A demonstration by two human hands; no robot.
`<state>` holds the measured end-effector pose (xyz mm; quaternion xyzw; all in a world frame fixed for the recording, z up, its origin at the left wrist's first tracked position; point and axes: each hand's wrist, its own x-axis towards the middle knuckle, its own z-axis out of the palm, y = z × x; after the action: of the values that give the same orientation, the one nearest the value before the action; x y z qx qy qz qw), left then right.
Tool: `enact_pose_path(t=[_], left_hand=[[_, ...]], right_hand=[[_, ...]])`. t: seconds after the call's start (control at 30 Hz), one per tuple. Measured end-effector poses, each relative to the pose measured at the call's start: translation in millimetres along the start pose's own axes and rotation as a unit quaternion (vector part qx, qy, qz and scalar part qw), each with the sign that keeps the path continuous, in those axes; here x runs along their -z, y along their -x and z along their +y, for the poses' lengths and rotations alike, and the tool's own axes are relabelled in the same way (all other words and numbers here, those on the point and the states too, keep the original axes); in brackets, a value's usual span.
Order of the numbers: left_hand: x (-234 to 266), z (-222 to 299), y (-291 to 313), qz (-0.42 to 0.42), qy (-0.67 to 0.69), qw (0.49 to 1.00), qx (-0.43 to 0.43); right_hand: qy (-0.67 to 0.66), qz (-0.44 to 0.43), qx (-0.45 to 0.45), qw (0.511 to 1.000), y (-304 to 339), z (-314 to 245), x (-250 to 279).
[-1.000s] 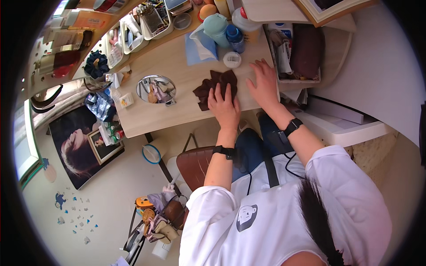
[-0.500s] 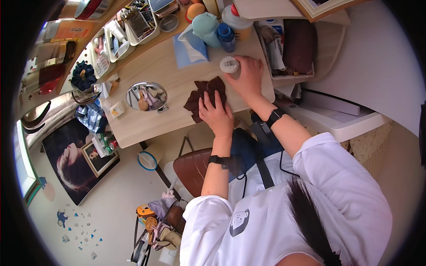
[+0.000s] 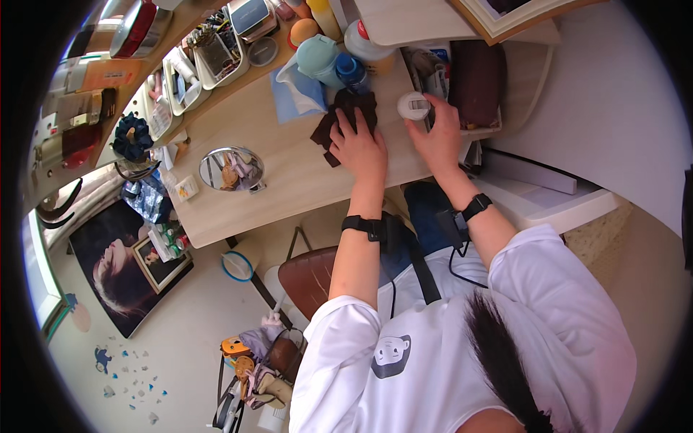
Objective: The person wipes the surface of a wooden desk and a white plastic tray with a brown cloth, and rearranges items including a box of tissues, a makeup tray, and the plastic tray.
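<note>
My left hand (image 3: pixel 361 150) lies flat with its fingers spread on a dark brown cloth (image 3: pixel 332 135), pressing it to the pale wooden desk. The cloth is crumpled and reaches up to the foot of a blue bottle (image 3: pixel 351 72). My right hand (image 3: pixel 442 138) is closed around a small round container with a white lid (image 3: pixel 413 106), near the desk's right end. Its thumb and fingers grip the container's side; the lower part is hard to see.
A round mirror (image 3: pixel 231 169) stands on the desk's left part. Behind the cloth are a blue tissue pack (image 3: pixel 296 97), a mint-green cup (image 3: pixel 317 59) and a white bottle with a red cap (image 3: pixel 364 43). White organizer trays (image 3: pixel 224 61) line the back. An open drawer (image 3: pixel 491 130) is at the right.
My left hand has slid the cloth away from me toward the blue bottle. My right hand has carried the white-lidded container to the right.
</note>
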<state>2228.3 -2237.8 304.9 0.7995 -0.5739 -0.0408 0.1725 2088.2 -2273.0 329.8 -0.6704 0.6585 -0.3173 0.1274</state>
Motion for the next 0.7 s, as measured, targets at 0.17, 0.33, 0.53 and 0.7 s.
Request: enact_pose_path(t=[0.17,0.33,0.53,0.7], left_hand=[[-1.0,3.6,-21.2,-0.019,-0.026,0.997,0.065],[14.0,0.8,11.4,-0.063,0.026,0.996,-0.063],[43.3,-40.9,54.9,-0.094,0.029,0.989,-0.113],[56.5,-94.8,70.2,-0.029,-0.032,0.998,0.041]], right_hand=[[-0.103,-0.026,-0.005,0.994,-5.9,-4.7,-5.3],[-0.135,-0.036,-0.032,0.99,-12.3,-7.8,-13.6],[-0.126,-0.02,-0.003,0.992,-24.3,-10.6,-44.2],[-0.128,-0.069,-0.022,0.989,-24.0,-14.1,-54.6]])
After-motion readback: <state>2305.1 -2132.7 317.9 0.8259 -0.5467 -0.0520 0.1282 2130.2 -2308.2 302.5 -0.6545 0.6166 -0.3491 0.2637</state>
